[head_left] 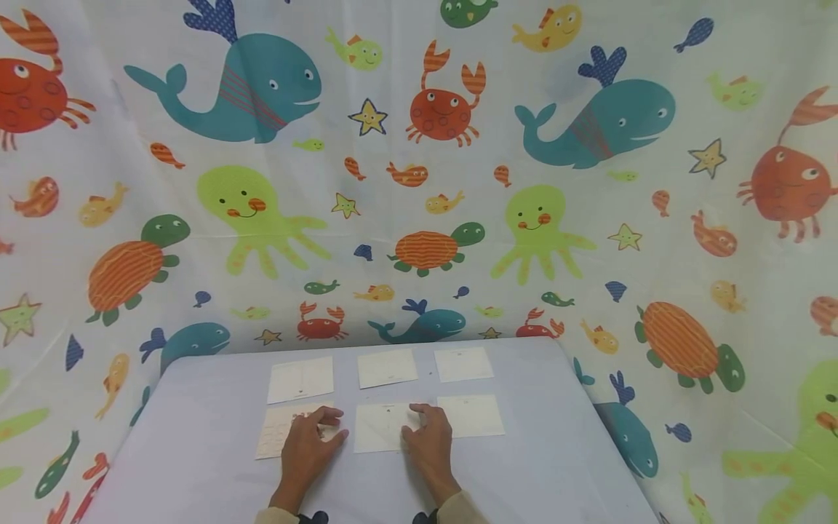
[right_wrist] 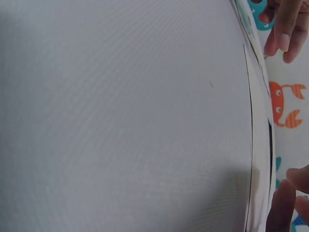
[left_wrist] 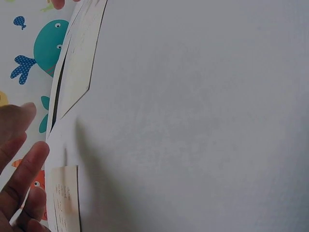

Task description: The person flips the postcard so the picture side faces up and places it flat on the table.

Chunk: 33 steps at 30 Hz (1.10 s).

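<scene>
Pale paper cards lie flat on the table in two rows. My left hand (head_left: 309, 450) is over the right part of the front left card (head_left: 271, 434), which bears faint reddish writing. Thumb and fingers are bent and apart, with nothing seen between them. At the right edge of the front middle card (head_left: 375, 429) is my right hand (head_left: 430, 445), its thumb and forefinger spread; whether it touches the card cannot be told. In the left wrist view, loose fingers (left_wrist: 29, 176) show beside a card with writing (left_wrist: 67, 198). The right wrist view catches only fingertips (right_wrist: 282, 205).
The front right card (head_left: 473, 416) lies just beyond my right hand. Behind are the back left card (head_left: 301, 378), back middle card (head_left: 388, 368) and back right card (head_left: 463, 364). A white cloth covers the table (head_left: 524, 473). A sea-animal curtain (head_left: 393, 211) hangs behind it.
</scene>
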### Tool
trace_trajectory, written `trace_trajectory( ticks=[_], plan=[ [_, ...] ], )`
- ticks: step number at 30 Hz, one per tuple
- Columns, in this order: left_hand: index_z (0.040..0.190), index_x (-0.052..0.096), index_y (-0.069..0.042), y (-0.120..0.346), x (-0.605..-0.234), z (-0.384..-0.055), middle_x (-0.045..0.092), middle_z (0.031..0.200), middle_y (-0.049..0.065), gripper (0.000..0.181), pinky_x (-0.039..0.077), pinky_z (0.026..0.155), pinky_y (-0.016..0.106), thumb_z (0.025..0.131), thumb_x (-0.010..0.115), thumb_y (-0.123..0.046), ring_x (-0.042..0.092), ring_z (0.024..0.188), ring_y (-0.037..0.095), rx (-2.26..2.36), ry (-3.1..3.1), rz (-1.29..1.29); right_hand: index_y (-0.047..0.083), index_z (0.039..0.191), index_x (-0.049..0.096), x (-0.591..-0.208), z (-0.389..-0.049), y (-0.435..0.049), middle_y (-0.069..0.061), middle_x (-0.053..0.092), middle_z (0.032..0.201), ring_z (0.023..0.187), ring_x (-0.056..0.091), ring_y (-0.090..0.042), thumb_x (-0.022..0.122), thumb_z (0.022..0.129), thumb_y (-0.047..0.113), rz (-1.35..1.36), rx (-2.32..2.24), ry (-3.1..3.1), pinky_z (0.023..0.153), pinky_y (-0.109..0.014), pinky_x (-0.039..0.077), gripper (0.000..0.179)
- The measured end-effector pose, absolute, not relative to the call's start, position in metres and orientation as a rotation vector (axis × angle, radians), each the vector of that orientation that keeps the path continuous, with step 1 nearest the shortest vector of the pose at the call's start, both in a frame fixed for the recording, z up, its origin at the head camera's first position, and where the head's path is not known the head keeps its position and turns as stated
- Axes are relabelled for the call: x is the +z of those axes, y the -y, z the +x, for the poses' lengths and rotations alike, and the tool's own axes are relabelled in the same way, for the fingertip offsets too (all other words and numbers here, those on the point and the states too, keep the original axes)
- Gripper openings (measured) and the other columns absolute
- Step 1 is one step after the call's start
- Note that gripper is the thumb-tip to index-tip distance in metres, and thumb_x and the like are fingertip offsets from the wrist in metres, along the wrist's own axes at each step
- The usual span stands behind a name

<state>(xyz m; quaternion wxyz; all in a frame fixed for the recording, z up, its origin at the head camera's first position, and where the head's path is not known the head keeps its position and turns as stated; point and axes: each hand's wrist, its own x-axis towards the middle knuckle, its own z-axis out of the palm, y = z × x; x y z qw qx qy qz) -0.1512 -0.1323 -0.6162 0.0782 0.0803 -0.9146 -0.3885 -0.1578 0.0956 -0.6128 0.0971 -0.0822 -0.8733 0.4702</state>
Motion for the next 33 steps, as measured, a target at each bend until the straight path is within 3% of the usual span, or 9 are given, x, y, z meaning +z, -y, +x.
trace_trajectory(
  ticks=[4,6,14,18,22,33],
  plan=[
    [0.110,0.077,-0.019,0.131,-0.615,-0.149,0.082,0.103,0.003,0.032,0.024,0.128,0.058,0.081,0.090,-0.020,0.056,0.083,0.018,-1.152,2.745,0.232,0.013,0.114,0.077,-0.614,-0.157,-0.096,-0.006,0.072,0.113,0.117,0.069,-0.033,0.086,0.075,0.000,-0.256,1.351,2.590,0.104,-0.054,0.055,0.042],
    [0.109,0.077,-0.019,0.130,-0.615,-0.149,0.082,0.102,0.003,0.032,0.025,0.127,0.058,0.080,0.090,-0.019,0.056,0.082,0.017,-1.149,2.735,0.227,0.012,0.114,0.077,-0.616,-0.157,-0.096,-0.007,0.072,0.113,0.121,0.069,-0.036,0.086,0.074,0.000,-0.259,1.344,2.593,0.106,-0.056,0.053,0.043],
    [0.110,0.077,-0.018,0.128,-0.619,-0.148,0.082,0.103,0.002,0.034,0.031,0.123,0.057,0.079,0.090,-0.019,0.062,0.090,0.021,-1.157,2.744,0.234,0.012,0.114,0.076,-0.619,-0.156,-0.096,-0.011,0.073,0.118,0.130,0.065,-0.042,0.087,0.075,0.001,-0.285,1.326,2.622,0.112,-0.058,0.048,0.043],
    [0.111,0.078,-0.020,0.126,-0.621,-0.148,0.081,0.106,0.000,0.036,0.048,0.100,0.049,0.077,0.092,-0.020,0.063,0.093,0.019,-1.141,2.765,0.244,0.012,0.115,0.076,-0.619,-0.155,-0.096,-0.012,0.073,0.120,0.133,0.063,-0.042,0.087,0.076,0.002,-0.289,1.322,2.637,0.114,-0.058,0.046,0.043],
    [0.110,0.078,-0.023,0.124,-0.622,-0.148,0.081,0.107,-0.003,0.038,0.046,0.080,0.036,0.075,0.093,-0.021,0.059,0.091,0.016,-1.120,2.792,0.265,0.012,0.115,0.076,-0.618,-0.154,-0.096,-0.012,0.073,0.121,0.134,0.062,-0.042,0.086,0.076,0.002,-0.284,1.327,2.639,0.116,-0.058,0.045,0.042],
    [0.109,0.078,-0.024,0.119,-0.620,-0.147,0.080,0.108,-0.004,0.039,0.045,0.080,0.036,0.074,0.094,-0.020,0.058,0.091,0.015,-1.140,2.818,0.249,0.012,0.116,0.076,-0.618,-0.153,-0.095,-0.011,0.073,0.120,0.131,0.064,-0.041,0.084,0.076,0.002,-0.275,1.373,2.618,0.113,-0.057,0.048,0.041]
  ],
)
